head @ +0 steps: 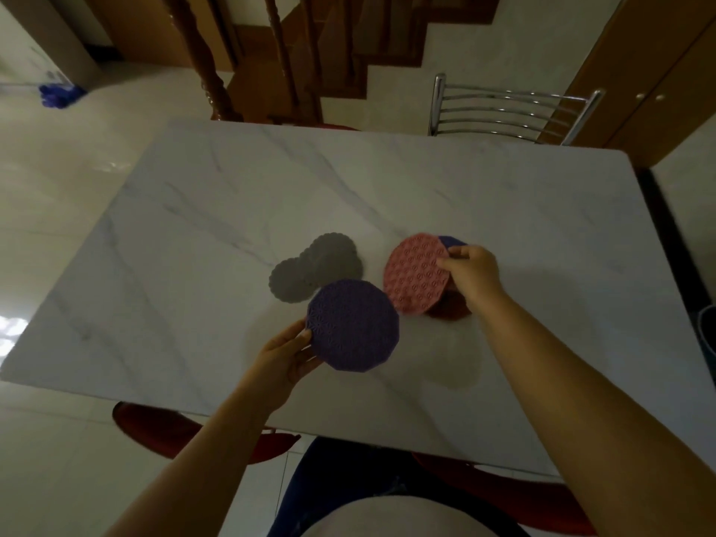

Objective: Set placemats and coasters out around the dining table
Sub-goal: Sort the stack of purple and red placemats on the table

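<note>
On the white marble dining table point(217, 211) my left hand point(284, 360) pinches the near-left edge of a round purple mat point(354, 325), held just above the tabletop. My right hand point(474, 275) grips the right edge of a round pink mat point(414, 277), tilted up off the table. A second purple mat point(451, 241) peeks out behind the pink one by my fingers. A dark red mat point(449, 310) lies partly hidden under my right hand. Two overlapping grey scalloped coasters point(317, 267) lie flat in the table's middle, apart from both hands.
A metal-backed chair point(511, 110) stands at the table's far right side. Red chair seats point(155, 428) show under the near edge. A wooden stair rail point(205, 56) rises behind the table, a brown cabinet point(658, 79) stands at right, and a blue mop point(60, 94) lies on the floor at left.
</note>
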